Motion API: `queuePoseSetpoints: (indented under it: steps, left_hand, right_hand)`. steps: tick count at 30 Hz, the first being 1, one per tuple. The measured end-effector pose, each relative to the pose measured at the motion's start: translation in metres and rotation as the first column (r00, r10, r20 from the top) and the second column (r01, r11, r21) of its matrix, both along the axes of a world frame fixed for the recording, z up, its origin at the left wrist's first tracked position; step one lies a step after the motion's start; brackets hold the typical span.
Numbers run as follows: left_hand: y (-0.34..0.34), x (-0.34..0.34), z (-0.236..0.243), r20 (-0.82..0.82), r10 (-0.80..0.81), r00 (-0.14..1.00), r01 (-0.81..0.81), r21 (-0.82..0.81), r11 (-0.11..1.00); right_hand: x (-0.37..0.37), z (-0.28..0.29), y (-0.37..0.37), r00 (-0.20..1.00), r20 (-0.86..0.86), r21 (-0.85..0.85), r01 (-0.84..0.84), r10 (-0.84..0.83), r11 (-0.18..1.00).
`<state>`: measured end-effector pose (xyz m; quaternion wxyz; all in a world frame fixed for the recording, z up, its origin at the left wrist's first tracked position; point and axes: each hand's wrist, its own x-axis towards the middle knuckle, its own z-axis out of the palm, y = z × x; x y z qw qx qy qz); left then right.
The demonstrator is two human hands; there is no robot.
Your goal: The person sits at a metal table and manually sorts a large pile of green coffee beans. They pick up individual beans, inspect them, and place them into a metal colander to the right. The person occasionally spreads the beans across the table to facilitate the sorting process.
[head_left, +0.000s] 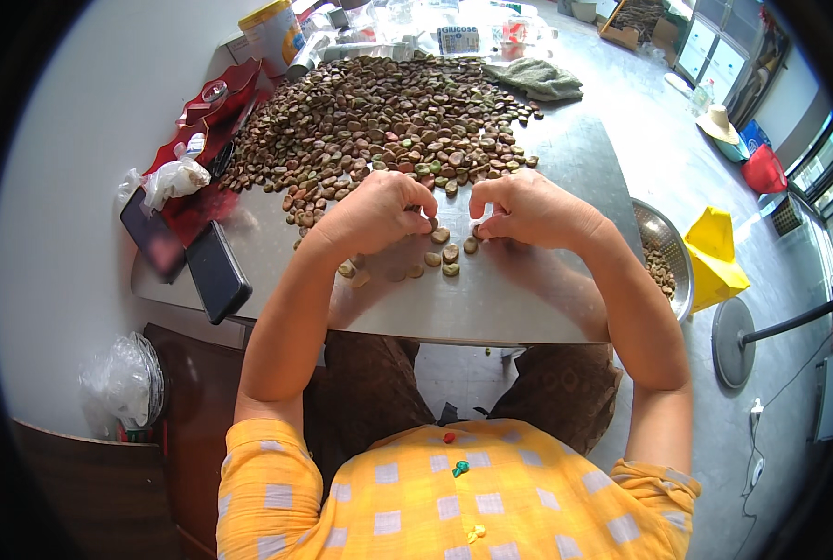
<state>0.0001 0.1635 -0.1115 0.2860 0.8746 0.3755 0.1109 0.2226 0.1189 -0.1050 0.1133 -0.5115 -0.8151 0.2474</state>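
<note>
A wide heap of dried brown broad beans (379,117) covers the far part of a metal-topped table (528,303). My left hand (379,213) is at the heap's near edge, thumb and fingers pinched on a broad bean (432,224). Facing it, my right hand (536,207) has its fingers curled, with another bean (477,231) at the thumb and fingertip. Several loose beans (450,253) lie on the bare metal between and below my hands. Some more rest under my left wrist, partly in its shadow.
Two phones (217,273) lie at the table's left edge, near a red tray (219,117). Plastic bottles (458,39) and a grey cloth (536,78) are at the back. A metal colander (657,233) with bean pieces stands at right, beside a yellow bag (715,257).
</note>
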Motion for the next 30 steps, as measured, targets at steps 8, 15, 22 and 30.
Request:
queuePoseSetpoints:
  steps: [8,15,22,30]
  left_hand:
    - [-0.004,0.006,0.001,-0.041,-0.001,0.999,0.002,0.037,0.999]
    - [-0.008,0.012,-0.003,0.001,0.01,1.0,-0.01,0.131,0.991]
    - [0.002,0.008,-0.006,0.195,0.155,0.968,-0.13,-0.136,0.982]
    - [0.023,-0.012,-0.003,0.754,0.468,0.461,0.517,-0.656,0.549]
  right_hand:
    - [-0.007,0.0,-0.003,0.995,0.096,0.067,-0.029,0.022,0.997]
    - [-0.01,-0.008,-0.002,0.991,0.117,0.169,-0.078,0.058,0.982]
    - [-0.019,-0.025,0.004,0.978,0.209,0.366,-0.071,-0.008,0.928]
    - [0.004,0.001,0.014,0.624,-0.736,-0.345,-0.014,-0.261,0.939]
